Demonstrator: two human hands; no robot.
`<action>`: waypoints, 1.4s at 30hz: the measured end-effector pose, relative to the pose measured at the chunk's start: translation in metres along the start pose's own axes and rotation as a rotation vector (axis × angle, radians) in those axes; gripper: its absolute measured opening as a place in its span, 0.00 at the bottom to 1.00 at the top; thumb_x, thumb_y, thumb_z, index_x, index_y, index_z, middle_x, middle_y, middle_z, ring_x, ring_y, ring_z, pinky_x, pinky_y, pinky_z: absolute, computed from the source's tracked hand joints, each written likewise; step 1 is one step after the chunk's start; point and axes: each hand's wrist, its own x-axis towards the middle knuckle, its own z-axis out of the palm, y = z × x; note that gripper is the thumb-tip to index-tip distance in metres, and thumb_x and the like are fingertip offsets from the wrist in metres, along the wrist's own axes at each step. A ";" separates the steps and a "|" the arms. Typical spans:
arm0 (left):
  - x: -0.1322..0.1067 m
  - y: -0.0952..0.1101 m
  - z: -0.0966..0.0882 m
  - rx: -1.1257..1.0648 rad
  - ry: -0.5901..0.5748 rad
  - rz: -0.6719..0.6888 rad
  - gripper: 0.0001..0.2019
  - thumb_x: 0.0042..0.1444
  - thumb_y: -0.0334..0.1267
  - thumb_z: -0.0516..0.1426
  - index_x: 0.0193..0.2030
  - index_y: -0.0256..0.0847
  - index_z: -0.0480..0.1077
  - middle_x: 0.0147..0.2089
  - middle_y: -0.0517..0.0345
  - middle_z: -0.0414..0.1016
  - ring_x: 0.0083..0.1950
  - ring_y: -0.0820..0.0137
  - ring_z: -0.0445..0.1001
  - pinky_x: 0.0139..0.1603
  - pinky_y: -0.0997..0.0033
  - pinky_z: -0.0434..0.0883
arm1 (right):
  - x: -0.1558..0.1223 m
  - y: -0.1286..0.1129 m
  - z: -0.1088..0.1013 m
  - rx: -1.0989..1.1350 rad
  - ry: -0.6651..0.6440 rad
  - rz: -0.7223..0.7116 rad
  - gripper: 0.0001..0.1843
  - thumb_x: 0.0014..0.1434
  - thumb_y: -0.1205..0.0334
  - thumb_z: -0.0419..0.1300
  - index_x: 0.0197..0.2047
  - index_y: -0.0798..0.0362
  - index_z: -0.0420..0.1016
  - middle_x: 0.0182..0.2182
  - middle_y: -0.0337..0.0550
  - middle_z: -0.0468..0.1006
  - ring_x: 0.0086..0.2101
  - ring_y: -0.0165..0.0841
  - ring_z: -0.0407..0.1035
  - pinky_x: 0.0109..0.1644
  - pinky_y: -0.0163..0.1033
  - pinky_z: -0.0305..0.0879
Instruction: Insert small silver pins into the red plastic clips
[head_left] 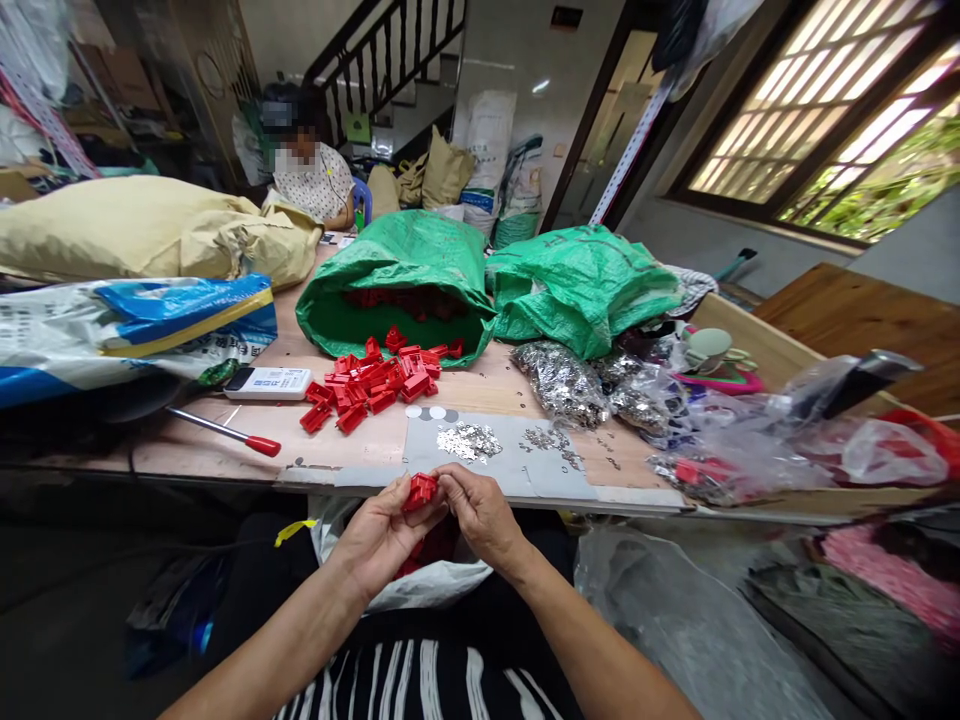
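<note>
My left hand (382,535) grips a small red plastic part (421,490) between thumb and fingers, just off the table's front edge. Pinched fingers of my right hand (480,510) meet the right side of that part; whatever they hold is too small to make out. Below both hands, an open white sack (442,588) with more red parts sits at my lap. On the table in front lie a pile of loose red parts (375,380), a heap of shiny flat metal pieces (469,441) and a smaller heap of little metal bits (551,440), both on a grey sheet (431,480).
A green woven sack (337,335) of red parts opens toward me, with another green sack (585,280) beside it. Clear bags of metal pieces (562,385) stand right. A red-handled lever (262,445) juts out at left. Across the table sits another person (326,185).
</note>
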 end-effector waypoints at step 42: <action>0.016 0.000 -0.090 0.808 0.229 0.402 0.11 0.38 0.38 0.67 0.31 0.39 0.75 0.34 0.53 0.77 0.40 0.62 0.73 0.47 0.65 0.64 | 0.151 0.041 0.021 -0.342 -0.030 0.006 0.25 0.57 0.64 0.59 0.58 0.54 0.65 0.53 0.52 0.68 0.50 0.37 0.65 0.54 0.44 0.61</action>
